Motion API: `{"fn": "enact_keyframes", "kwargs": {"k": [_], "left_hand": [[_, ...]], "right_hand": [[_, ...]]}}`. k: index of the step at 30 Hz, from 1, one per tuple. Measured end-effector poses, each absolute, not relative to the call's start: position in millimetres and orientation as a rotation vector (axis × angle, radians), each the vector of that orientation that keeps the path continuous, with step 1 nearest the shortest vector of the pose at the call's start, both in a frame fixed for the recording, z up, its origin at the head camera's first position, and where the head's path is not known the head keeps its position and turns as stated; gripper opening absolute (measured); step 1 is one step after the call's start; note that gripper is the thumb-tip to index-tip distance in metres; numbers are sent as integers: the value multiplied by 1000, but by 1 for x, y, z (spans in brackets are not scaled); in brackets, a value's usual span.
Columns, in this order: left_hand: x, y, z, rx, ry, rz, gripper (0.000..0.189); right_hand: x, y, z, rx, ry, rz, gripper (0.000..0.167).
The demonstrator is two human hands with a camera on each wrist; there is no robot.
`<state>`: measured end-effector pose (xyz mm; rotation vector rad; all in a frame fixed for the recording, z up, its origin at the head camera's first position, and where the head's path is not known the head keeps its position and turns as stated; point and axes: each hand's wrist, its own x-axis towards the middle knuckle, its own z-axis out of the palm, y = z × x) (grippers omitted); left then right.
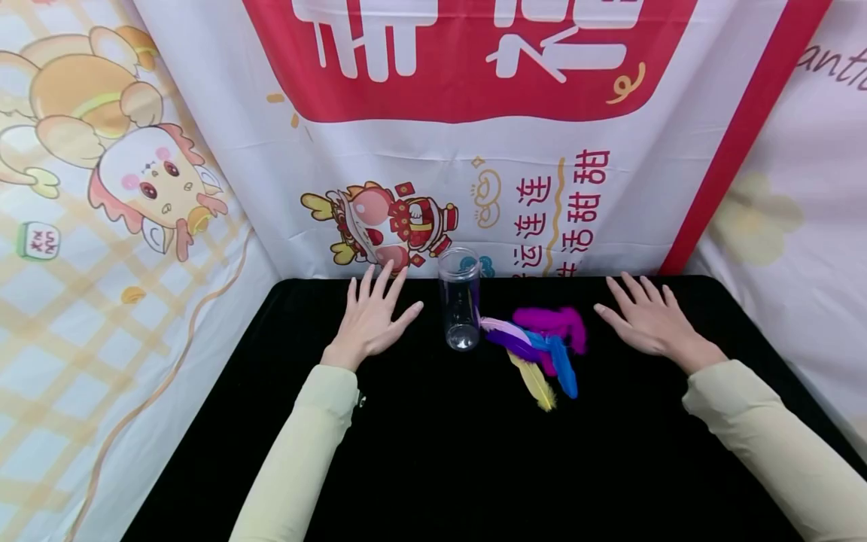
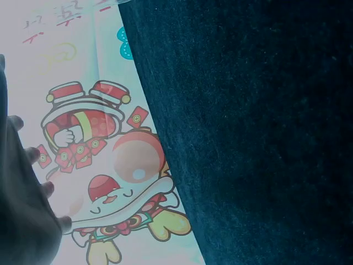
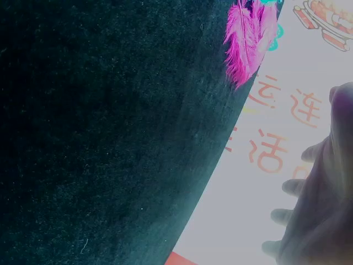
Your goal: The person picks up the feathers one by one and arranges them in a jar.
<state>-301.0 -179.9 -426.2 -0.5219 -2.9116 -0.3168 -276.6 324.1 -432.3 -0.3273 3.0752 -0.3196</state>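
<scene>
My left hand lies palm down with spread fingers near the table's far edge, holding nothing. Just right of it stands an upright clear plastic jar with no lid on it. Beside the jar is a loose pile of feathers: a pink one, a purple one, a blue one, a yellow one and magenta ones. My right hand, also palm down and spread, is right of the feathers and apart from them. In the right wrist view, magenta feathers show at the top.
A black cloth covers the table. Behind its far edge hangs a white and red printed banner. Patterned curtains hang on the left, and another pale cloth hangs on the right.
</scene>
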Motion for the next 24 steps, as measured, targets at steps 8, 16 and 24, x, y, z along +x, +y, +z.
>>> {"fn": "enact_keyframes", "kwargs": {"k": [8,16,24], "left_hand": [[-302,-179,-426,-555,-2803,-360,87],[-299,-178,-424,-562,-2772,-460,86],[-297,-176,-425,-541,-2756,-625,87]], "right_hand": [[-275,322,-432,-343,3072,-335,85],[-275,320,-432,-383,3099,-357,83],[-271,319,-430,-395,3126,-471,82]]}}
